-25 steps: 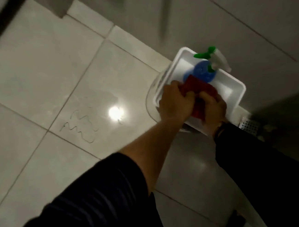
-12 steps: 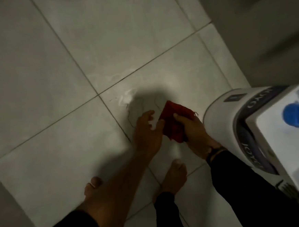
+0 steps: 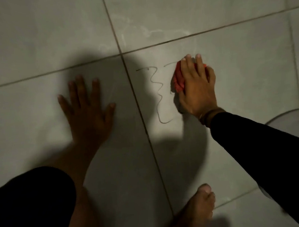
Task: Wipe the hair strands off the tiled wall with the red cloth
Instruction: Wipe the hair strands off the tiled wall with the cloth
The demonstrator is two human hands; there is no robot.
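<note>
Hair strands [image 3: 159,94] squiggle on tiled wall [image 3: 231,71], just left of right hand [image 3: 195,86]. Right hand flat, pressing red cloth [image 3: 178,80] to tile. Left hand [image 3: 87,109] splayed, empty, bracing. Wipe starting; next, likely sweep cloth leftward across strands.

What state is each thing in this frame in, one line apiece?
red cloth: bunched, pressed flat to the tile under the right hand.
right hand: flat on the cloth, fingers extended.
left hand: empty, palm down, fingers spread on the neighbouring tile.
hair strands: wavy line on the tile, just left of the cloth, not wiped away.
white appliance: partly visible at right edge, state unclear.
</note>
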